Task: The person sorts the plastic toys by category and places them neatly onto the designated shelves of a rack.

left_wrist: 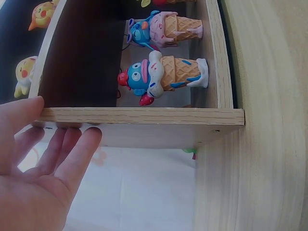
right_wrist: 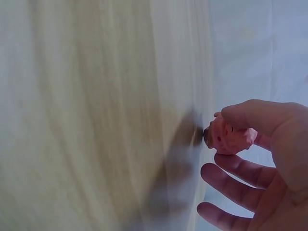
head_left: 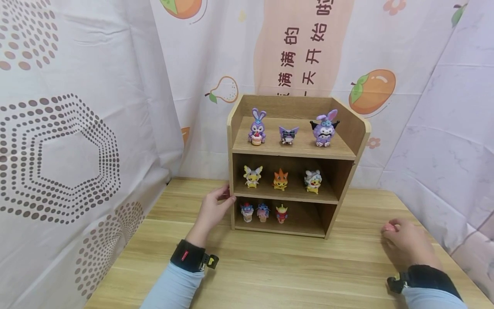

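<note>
A small wooden shelf unit (head_left: 287,153) with three levels stands on the table. My left hand (head_left: 213,207) holds its left side, thumb on the front edge and fingers against the outer side panel (left_wrist: 154,135). At the right, my right hand (head_left: 412,241) pinches a small pink figurine (right_wrist: 230,134) between thumb and fingers, just over the table. The other right fingers are loosely spread. On the bottom level, near my left hand, stand an ice-cream-cone figurine with a blue face (left_wrist: 163,76), a pink-and-blue cone figurine (left_wrist: 166,30) and a green-headed figurine (head_left: 281,213).
The top level bears two purple rabbit-eared figurines (head_left: 257,127) (head_left: 324,128) and a small purple one (head_left: 288,135). In the middle level are yellow (head_left: 252,177), orange (head_left: 280,180) and grey-hooded (head_left: 313,181) figurines. Printed curtains (head_left: 216,56) hang behind the wooden table (head_left: 278,270).
</note>
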Demonstrator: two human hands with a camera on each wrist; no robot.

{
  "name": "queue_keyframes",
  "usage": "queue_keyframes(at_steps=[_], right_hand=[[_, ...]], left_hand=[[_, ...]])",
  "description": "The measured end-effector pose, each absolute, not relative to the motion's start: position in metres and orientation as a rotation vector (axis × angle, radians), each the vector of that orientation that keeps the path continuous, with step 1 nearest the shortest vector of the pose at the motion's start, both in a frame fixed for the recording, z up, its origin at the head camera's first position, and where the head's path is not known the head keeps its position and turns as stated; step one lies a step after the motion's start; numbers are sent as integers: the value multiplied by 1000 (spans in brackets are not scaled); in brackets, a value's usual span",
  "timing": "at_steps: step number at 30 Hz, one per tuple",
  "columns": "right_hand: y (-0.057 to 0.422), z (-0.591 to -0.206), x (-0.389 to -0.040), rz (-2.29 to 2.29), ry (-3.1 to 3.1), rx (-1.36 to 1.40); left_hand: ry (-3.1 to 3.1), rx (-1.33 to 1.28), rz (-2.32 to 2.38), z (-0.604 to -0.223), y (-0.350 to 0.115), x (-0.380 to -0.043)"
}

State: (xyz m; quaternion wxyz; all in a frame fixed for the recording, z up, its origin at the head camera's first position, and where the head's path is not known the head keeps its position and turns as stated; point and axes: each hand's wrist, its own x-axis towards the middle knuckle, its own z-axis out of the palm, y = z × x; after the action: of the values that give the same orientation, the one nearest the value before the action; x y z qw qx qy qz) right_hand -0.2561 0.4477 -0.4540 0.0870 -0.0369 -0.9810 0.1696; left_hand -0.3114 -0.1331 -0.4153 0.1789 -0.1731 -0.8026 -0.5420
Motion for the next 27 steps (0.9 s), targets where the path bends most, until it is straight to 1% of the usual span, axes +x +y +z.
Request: queue_keyframes(at_steps=[12,27], right_hand=[[435,-443,-255,551,-2956,-65],[407,-421,-252,540,-2977,79]], left_hand=[[-2279,-469,-1532,-415,-133,-310],[-2283,-480,-1526,-415,-133,-310]])
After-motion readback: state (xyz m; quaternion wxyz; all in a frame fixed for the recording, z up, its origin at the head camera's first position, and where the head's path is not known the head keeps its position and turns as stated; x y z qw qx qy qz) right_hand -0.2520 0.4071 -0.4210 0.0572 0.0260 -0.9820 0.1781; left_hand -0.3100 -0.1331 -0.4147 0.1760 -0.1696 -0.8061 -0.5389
